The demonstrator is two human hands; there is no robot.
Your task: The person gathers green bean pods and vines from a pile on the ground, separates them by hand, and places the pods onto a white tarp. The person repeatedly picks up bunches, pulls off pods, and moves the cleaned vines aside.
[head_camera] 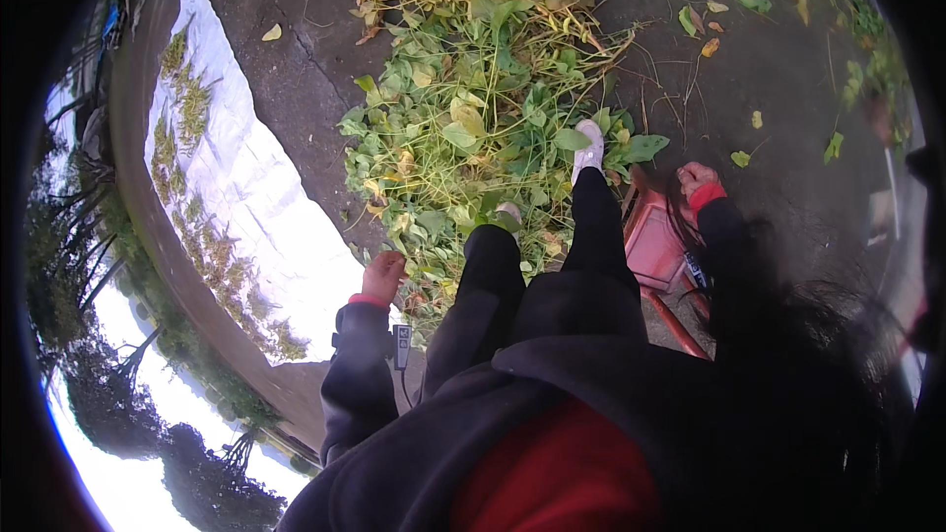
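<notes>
A large heap of cut leafy plants [473,96], green and yellowing with thin stems, spreads on the ground before me. My left hand [383,277] hangs at the heap's near left edge with its fingers curled. Whether it holds anything cannot be made out. My right hand [697,177] is curled beside a red object with tubular bars [655,244], which is partly hidden by my sleeve and hair. I cannot tell whether that hand touches it or holds anything. My right white shoe [589,144] is among the leaves; my left shoe [508,214] is mostly covered.
On the left lies a white sheet [259,185] with dried plant bunches [222,258] along it. Loose leaves [709,48] are scattered over the dark ground [783,155]. More leafy plants [872,74] lie at the far right. Trees [96,377] stand beyond the left edge.
</notes>
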